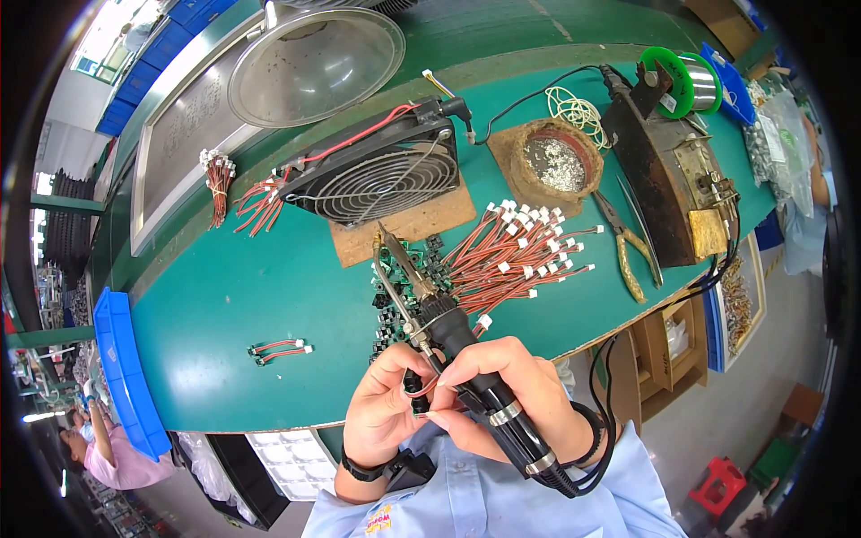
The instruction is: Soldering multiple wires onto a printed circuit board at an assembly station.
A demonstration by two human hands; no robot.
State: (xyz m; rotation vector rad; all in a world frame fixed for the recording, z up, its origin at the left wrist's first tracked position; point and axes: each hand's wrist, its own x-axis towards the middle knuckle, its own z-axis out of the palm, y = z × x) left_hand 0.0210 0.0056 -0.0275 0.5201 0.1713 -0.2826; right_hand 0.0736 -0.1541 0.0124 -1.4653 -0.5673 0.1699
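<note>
1. Green matting covers the bench [224,305], and both hands meet just above its near edge.
2. The right hand [511,386] is closed around the black grip of a soldering iron [439,314], whose metal tip points up and away toward a black fan [377,175].
3. The left hand [386,408] is curled, its fingertips pinching a small black part with a thin red wire [415,387], touching the iron's grip.
4. Just beyond the iron's tip, small black and green parts [408,278] lie scattered on the bench.
5. Right of them lies a loose pile of red leads with white plugs [520,251].
6. Two more such leads [280,350] lie apart to the left; further bundles [218,184] sit near the fan.
7. A round pot of grey solder dross [552,161] stands behind the pile, with yellow-handled pliers [623,247] just beside it.
8. A blue tray [126,368] hangs at the bench's left edge.
</note>
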